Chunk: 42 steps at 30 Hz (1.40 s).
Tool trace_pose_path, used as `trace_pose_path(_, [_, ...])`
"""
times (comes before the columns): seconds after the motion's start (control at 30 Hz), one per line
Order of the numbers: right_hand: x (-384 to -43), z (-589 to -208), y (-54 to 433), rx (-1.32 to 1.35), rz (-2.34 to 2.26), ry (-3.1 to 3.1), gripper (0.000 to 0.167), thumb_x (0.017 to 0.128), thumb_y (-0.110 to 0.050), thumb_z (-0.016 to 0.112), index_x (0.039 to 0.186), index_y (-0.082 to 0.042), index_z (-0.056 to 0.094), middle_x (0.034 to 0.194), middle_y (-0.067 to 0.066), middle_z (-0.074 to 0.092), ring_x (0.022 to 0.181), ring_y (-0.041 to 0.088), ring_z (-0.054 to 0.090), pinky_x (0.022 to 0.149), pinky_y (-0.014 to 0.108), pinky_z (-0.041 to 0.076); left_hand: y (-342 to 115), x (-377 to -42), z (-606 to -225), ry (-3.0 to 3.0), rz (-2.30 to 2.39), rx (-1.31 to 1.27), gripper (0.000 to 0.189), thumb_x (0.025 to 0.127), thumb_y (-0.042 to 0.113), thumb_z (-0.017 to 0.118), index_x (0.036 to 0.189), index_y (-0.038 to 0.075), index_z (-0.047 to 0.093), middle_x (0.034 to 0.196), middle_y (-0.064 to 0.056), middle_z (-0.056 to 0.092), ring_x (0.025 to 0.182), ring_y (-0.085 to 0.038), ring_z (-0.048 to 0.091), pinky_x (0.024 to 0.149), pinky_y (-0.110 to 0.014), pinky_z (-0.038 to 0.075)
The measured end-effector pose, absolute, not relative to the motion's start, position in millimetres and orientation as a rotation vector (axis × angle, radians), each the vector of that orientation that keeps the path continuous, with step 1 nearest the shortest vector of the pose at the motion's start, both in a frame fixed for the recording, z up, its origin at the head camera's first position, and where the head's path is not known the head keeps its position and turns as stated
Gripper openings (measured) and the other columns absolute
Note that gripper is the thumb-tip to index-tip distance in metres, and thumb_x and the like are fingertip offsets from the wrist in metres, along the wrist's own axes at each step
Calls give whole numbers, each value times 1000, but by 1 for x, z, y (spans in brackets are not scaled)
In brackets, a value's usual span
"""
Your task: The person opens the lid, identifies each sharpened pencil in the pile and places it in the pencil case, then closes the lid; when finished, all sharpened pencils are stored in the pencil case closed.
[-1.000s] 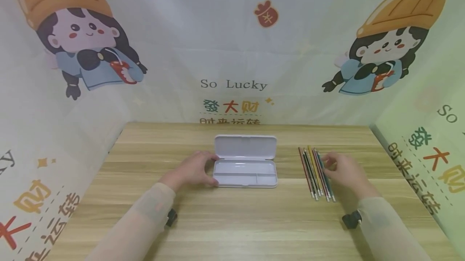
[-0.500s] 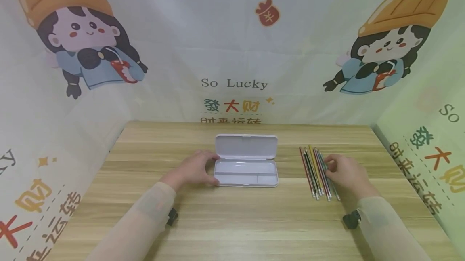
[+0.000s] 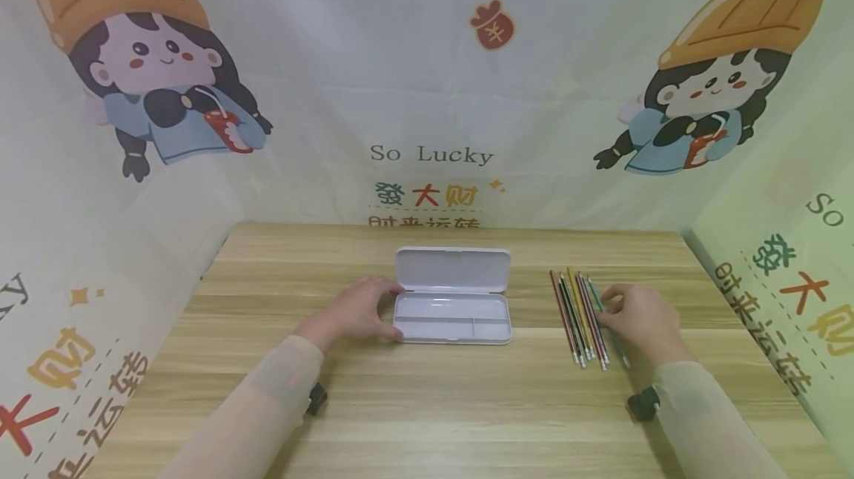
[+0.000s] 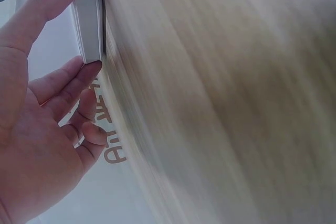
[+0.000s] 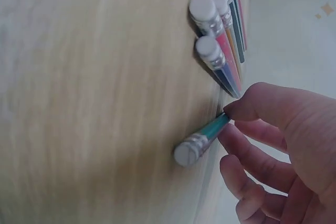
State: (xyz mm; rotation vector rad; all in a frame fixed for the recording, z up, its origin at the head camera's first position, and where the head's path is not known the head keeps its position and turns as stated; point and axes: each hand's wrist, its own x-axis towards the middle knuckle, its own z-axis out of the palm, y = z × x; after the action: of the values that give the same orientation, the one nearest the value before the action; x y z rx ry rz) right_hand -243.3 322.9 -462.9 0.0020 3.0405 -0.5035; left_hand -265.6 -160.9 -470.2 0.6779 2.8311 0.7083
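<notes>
In the head view a white pencil case [image 3: 422, 306] lies with its lid [image 3: 452, 270] raised, its divided compartments bare. My left hand [image 3: 355, 308] holds the case's left end, thumb at the front corner and fingers at the back one. The left wrist view shows the thumb against the case's side wall [image 4: 88, 17]. On the right, my right hand [image 3: 643, 322] pinches a teal pencil [image 5: 214, 127] between thumb and index finger. That pencil rests on or just above the table, slanted away from the others; its white eraser end points toward me.
Several pencils [image 3: 577, 323] lie side by side to the left of my right hand, eraser ends toward me. The wooden table [image 3: 427, 405] meets a printed cloth backdrop [image 3: 307, 93] at the back and sides. A small black device [image 3: 644, 404] sits at the right wrist.
My right hand has drawn the teal pencil a little to the right, out of the bundle, turning it to a slant. The left hand stays on the case.
</notes>
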Motion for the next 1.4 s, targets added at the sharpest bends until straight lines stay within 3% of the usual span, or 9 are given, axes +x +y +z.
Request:
trace_pose_path(0.53, [-242,-459,316,21,-570,3075,43,87,-29,74,124,-9,70,109,13,78,82,24,72,49,29,48,-161,-265,-472,2833,700,675,85,68,39,93,140,8,60,148,-13,59,140,-34,50,121,-52,40])
trace_pose_path(0.8, [-241,-444,294,-231,-577,3182,33,85,-20,70,117,-12,75,91,3,78,64,8,62,45,27,43,-160,-264,-470,2828,722,647,85,68,37,93,141,8,59,149,-13,58,141,-35,49,122,-54,38])
trace_pose_path(0.93, [-239,-437,276,-329,-577,3204,30,86,-18,71,114,-14,76,87,-1,76,58,7,55,43,25,38,-160,-264,-470,2829,719,644,85,69,38,93,142,9,59,150,-13,57,142,-35,48,122,-54,38])
trace_pose_path(1.4, [-248,-424,222,-695,-577,3229,27,84,-19,75,111,-20,79,84,-10,75,69,7,61,58,25,47,-160,-263,-472,2825,735,630,86,69,39,93,143,11,59,151,-11,57,143,-33,48,123,-53,37])
